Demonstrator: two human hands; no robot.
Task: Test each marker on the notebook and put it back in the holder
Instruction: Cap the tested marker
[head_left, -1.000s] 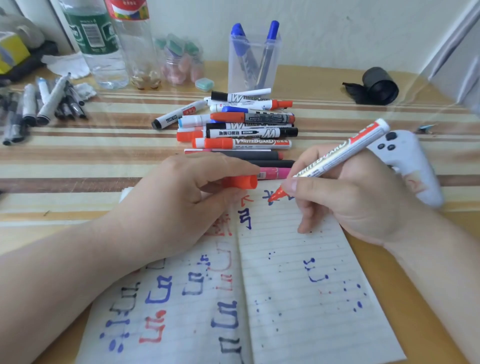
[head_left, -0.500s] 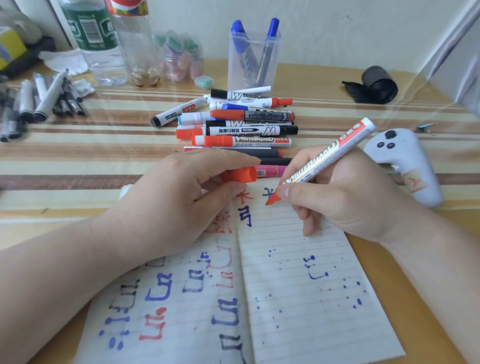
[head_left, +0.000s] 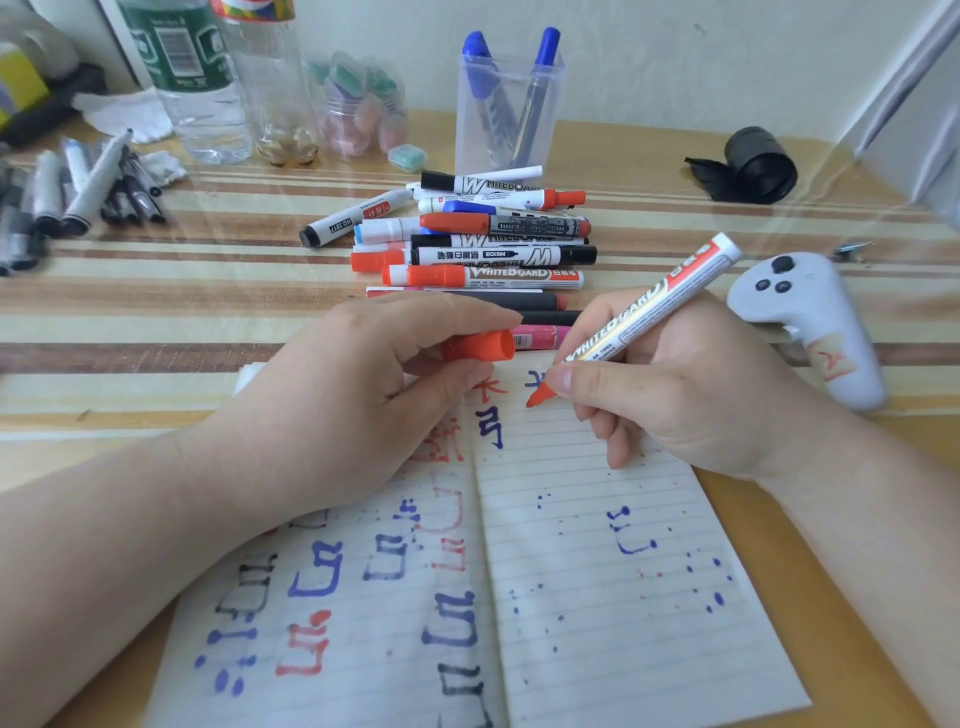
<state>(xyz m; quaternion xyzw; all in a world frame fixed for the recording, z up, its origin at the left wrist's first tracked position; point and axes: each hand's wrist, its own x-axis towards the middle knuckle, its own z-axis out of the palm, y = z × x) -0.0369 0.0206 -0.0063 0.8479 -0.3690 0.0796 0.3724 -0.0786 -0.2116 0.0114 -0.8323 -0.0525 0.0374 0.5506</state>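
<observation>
From the head camera I saw the right hand (head_left: 691, 395) grasping an uncapped red whiteboard marker (head_left: 649, 306), thumb and fingers curled round the lower barrel, the back end slanting up and to the right. Its red tip was down at the top of the right-hand page of the open notebook (head_left: 597, 597), just beside a small blue mark; I could not tell whether the tip actually met the paper.

The left hand (head_left: 343, 410) lay over the upper part of the left page and pinched the red cap (head_left: 480, 345) between thumb and fingers, its open end facing right. Both pages carried blue, red and black test strokes and dots.

Beyond the notebook a heap of capped markers (head_left: 493, 244) lay on the striped table (head_left: 208, 291), red, black and blue caps mixed. Behind the heap the clear holder (head_left: 506, 114) stood upright near the wall with two blue markers (head_left: 485, 67) leaning inside it.

A white controller (head_left: 810, 332) lay just right of the right hand. A black roll (head_left: 758, 163) sat far right, plastic bottles (head_left: 202, 93) stood far left, and grey markers (head_left: 78, 192) lay bunched at the left edge.
</observation>
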